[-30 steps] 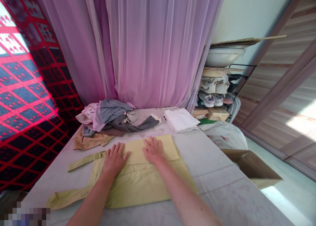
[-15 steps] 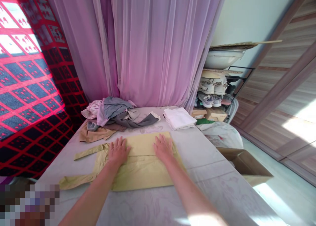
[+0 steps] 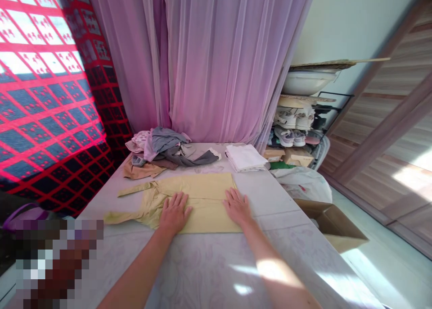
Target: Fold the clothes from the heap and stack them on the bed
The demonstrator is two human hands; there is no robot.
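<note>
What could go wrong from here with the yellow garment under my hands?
Your left hand lies beside bunched fabric on the garment, so pressing might set creases. Its straps stick out at the left and could twist or snag. The clothes pile lies just beyond, so pushing the garment that way might tangle them.

Both hands have drawn back toward the person: the left hand (image 3: 174, 213) has moved off the yellow garment's (image 3: 205, 215) gathered strap end onto its near layer, and the right hand (image 3: 238, 206) from the upper fold to the garment's right edge.
</note>
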